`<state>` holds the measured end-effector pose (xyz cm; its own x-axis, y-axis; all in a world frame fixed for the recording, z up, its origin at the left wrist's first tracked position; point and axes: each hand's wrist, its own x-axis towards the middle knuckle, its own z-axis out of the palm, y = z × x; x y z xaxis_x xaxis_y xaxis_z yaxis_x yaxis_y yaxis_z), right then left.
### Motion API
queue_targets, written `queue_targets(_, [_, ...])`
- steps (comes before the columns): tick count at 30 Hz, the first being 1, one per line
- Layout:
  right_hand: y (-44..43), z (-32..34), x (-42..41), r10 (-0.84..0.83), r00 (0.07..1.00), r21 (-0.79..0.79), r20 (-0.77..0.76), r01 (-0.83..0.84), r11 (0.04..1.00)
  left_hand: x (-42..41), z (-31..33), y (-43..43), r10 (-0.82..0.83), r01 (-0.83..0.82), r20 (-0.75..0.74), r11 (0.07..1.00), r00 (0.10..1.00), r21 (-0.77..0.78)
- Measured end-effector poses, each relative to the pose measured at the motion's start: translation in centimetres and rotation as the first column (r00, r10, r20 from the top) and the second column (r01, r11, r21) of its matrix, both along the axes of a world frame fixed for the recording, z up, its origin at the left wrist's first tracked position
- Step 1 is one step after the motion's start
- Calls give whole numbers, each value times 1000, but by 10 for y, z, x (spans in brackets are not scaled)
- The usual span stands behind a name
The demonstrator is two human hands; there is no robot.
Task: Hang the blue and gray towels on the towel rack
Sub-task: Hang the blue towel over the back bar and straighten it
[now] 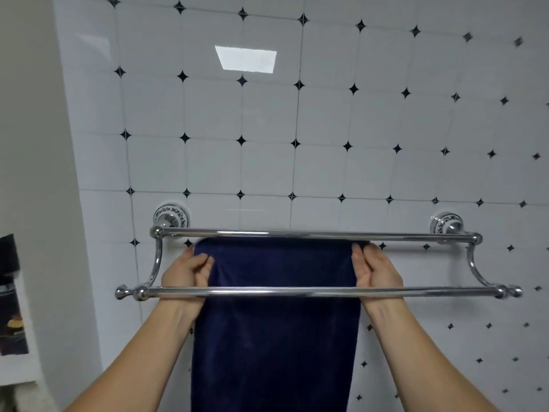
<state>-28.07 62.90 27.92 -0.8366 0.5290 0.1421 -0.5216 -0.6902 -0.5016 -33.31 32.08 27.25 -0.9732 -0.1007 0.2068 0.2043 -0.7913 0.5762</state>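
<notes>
Head view:
Blue towel: draped over the rear bar of the towel rack, hanging behind the front bar.
Left hand: closed on the towel's left edge.
Right hand: fingers curled on the right edge.
Axis: fold runs along the bar, between both hands equally.
Gray towel: not seen.

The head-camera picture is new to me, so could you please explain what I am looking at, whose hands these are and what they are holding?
No machine here: a person wears one camera on the head, looking forward and down at their own bare hands. In front is a tiled wall with a chrome towel rack of two bars, one behind and higher, one nearer and lower. A blue towel is draped over the rear bar and hangs down behind the front bar. The left hand and the right hand reach in from under the front bar, and their fingers pinch the towel's two side edges near the top. No gray towel is in view.
</notes>
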Motion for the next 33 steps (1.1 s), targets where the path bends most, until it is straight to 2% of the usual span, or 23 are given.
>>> queue_targets(3, [4,13,-15,59,984,-118,-167,-80,990,-4,10,-2,18,-17,-109,1000,994,11])
queue_targets(5, [9,17,-18,142,955,-162,-260,-188,969,-7,14,-1,38,-24,-151,995,988,92])
queue_targets(7, [13,18,-20,202,924,-139,-324,-258,956,-9,19,2,53,-21,-179,984,982,175])
queue_targets(12, [24,12,-22,224,873,-44,-432,-269,962,-8,31,13,-36,89,-348,986,937,138])
queue_targets(16, [26,9,-19,344,718,91,-605,-368,925,-7,30,17,-41,120,-363,973,931,197])
queue_targets(17, [25,11,-19,350,710,105,-611,-366,925,-7,30,18,-39,126,-345,965,938,232])
queue_targets(20, [21,25,-17,299,767,126,-567,-278,952,-4,33,19,-47,155,-327,937,944,313])
queue_targets(22, [17,33,-15,264,794,152,-547,-216,964,0,33,18,-59,197,-396,927,916,319])
queue_targets(25, [15,39,-13,222,818,147,-531,-170,975,8,39,19,-46,193,-497,949,867,250])
queue_targets(29, [19,34,-17,126,856,224,-501,-13,974,6,48,27,46,40,-452,983,891,178])
queue_targets(33, [23,27,-20,107,884,322,-455,51,945,2,41,24,135,-112,-438,991,889,78])
